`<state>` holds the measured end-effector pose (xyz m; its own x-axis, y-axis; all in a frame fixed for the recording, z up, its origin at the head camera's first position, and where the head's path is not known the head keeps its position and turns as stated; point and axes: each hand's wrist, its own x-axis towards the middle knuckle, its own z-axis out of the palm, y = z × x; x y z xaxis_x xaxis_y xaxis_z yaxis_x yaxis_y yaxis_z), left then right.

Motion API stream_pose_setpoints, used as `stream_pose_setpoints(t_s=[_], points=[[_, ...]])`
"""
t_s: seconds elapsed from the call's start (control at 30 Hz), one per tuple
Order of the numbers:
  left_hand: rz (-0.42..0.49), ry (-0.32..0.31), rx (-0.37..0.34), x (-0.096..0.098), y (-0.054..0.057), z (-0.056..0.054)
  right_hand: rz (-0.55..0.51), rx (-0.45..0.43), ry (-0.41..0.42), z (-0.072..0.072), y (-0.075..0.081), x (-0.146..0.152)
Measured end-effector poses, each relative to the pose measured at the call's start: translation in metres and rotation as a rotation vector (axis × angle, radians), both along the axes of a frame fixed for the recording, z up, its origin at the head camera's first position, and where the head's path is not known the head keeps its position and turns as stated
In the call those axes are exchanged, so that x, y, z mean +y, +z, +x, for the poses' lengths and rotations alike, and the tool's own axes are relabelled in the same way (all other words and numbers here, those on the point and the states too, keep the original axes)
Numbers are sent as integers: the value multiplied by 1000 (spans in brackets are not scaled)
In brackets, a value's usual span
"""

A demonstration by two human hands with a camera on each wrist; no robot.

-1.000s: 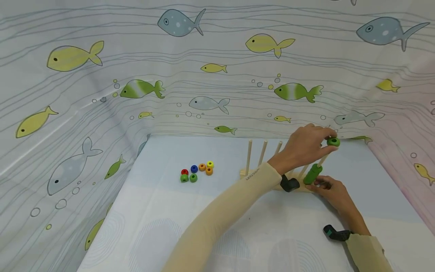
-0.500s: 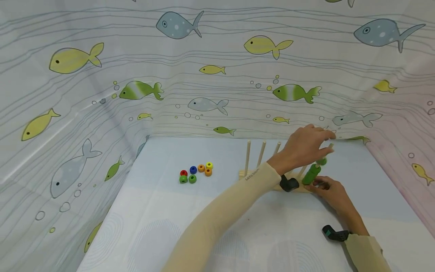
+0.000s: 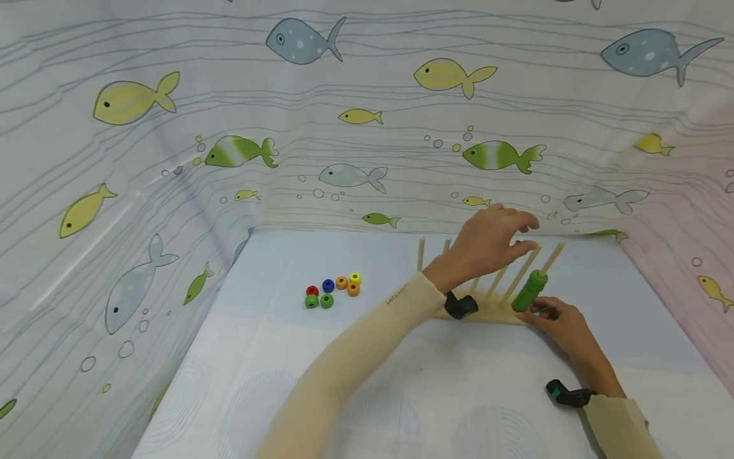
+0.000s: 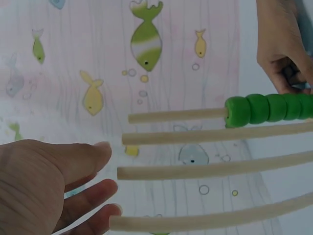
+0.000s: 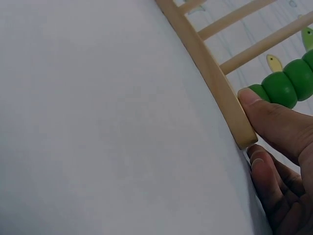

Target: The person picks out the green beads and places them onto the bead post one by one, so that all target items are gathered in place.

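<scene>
A wooden peg stand point(image 3: 487, 313) with several upright pegs stands on the table at the right. Green beads point(image 3: 529, 292) are stacked on its rightmost peg, the top of that peg bare. My left hand point(image 3: 487, 237) hovers above the stand near the peg tops, thumb and fingers apart, holding nothing. In the left wrist view, a fingertip is close to one peg end point(image 4: 115, 223); whether they touch I cannot tell. My right hand point(image 3: 564, 325) grips the stand's right end, the thumb point(image 5: 274, 117) on the base beside the lowest green bead and the fingers curled at its end.
Loose beads lie on the table left of the stand: a red bead point(image 3: 312, 291), a blue bead point(image 3: 328, 285), a yellow bead point(image 3: 355, 278), two orange and two green ones. A fish-printed cloth point(image 3: 355, 140) rises behind and at the sides.
A green bead pinched in my left hand was let go and dropped down the rightmost peg onto the stack. My left hand then moved left. My right hand stayed at the stand's end.
</scene>
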<state>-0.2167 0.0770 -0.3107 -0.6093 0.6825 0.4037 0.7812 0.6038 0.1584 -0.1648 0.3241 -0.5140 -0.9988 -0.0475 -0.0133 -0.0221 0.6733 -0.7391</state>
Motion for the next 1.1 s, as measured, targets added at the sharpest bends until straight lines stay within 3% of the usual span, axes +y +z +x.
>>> stream_pose_setpoints(t_s=[0.23,0.57,1.1], points=[[105,-20,32,-34,4,1,-4,2,-1,1,2,-1],[161,17,-18,-79,5,4,24,11,16,0,1,1],[312,61,19,-147,-10,8,5,3,8,-2,-3,2]])
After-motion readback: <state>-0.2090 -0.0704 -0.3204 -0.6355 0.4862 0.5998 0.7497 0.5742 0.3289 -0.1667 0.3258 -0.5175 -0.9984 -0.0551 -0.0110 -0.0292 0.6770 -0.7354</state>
